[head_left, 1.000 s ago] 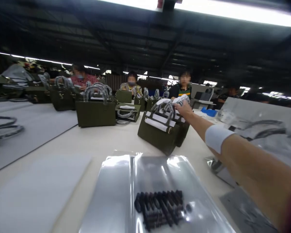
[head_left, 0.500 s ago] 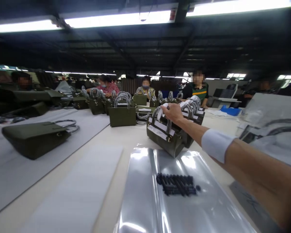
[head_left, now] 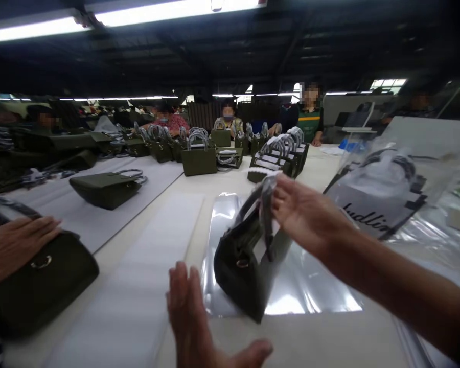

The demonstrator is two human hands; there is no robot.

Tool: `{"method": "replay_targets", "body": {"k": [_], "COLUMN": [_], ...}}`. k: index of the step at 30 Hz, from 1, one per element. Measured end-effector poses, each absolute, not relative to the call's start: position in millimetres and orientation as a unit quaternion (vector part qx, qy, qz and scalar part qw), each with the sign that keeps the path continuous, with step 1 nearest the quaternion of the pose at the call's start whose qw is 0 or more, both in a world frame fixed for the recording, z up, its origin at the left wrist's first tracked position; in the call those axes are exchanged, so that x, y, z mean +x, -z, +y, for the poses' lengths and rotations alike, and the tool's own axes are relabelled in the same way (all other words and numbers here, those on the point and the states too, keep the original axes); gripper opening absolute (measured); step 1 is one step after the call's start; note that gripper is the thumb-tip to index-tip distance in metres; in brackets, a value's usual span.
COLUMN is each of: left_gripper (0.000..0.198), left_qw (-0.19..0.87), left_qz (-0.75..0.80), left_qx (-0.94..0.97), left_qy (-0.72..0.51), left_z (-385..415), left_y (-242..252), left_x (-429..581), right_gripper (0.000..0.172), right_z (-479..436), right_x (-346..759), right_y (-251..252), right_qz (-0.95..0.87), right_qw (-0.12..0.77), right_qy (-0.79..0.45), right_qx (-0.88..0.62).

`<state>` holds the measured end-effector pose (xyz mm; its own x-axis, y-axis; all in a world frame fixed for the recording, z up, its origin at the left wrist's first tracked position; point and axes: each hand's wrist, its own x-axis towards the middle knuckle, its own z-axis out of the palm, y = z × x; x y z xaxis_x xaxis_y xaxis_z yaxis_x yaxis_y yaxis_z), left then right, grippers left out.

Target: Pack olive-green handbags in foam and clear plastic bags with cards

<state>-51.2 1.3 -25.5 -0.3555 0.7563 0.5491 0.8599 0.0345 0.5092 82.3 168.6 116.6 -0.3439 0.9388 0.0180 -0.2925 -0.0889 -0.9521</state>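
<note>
A dark green handbag with wrapped handles hangs tilted over the clear plastic sheets. My right hand is closed on its handles, with white paper showing at the grip. My left hand is spread, palm toward the bag, a little to its left and nearer to me, apart from it. Behind the held bag stands a row of similar green handbags with wrapped handles and white paper. The dark pieces seen on the sheets earlier are not visible.
Another person's hand rests on a green handbag at left. A further handbag lies on white sheeting. White foam strips lie left of centre. Bagged handbags stand at right. Several co-workers sit or stand across the table.
My right hand has brought a handbag from the row toward me, over the plastic sheets. My left hand has come into view, and another person's hand with a handbag shows at left.
</note>
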Motion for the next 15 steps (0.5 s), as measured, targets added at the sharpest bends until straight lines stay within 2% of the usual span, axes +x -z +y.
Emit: {"method": "replay_targets", "body": {"k": [1,2,4,6,8,9,10,13,15], "left_gripper": [0.108,0.099,0.076,0.063,0.060,0.060,0.061,0.077,0.088], "left_qw": [0.080,0.082,0.042,0.006,-0.001,-0.002,0.001,0.018,0.059], "left_qz": [-0.700,-0.689,-0.667,-0.639,-0.611,-0.600,-0.591,-0.591,-0.615], "left_qx": [-0.563,-0.564,-0.584,-0.616,-0.647,-0.659,-0.667,-0.677,-0.676], "left_qy": [0.432,0.447,0.461,0.460,0.457,0.454,0.453,0.438,0.401], "left_z": [9,14,20,18,13,10,7,-8,-32], "left_y": [21,18,16,16,13,12,10,16,30], "left_x": [-38,-27,-16,-11,-8,-5,-2,-5,-24], "right_gripper": [0.023,0.027,0.031,0.032,0.055,0.067,0.073,0.053,0.059], "right_z": [145,125,101,101,119,133,148,191,209], "right_x": [90,101,129,158,178,182,183,173,164], "right_y": [-105,-96,-90,-97,-107,-110,-110,-99,-88], "right_qz": [-0.514,-0.561,-0.699,-0.817,-0.870,-0.890,-0.917,-0.957,-0.937], "right_qw": [0.444,0.411,0.345,0.352,0.377,0.366,0.325,0.168,0.163], "right_qy": [-0.663,-0.653,-0.547,-0.316,-0.089,-0.034,-0.032,-0.180,-0.243], "right_qx": [-0.314,-0.301,-0.305,-0.330,-0.305,-0.270,-0.228,-0.155,-0.190]}}
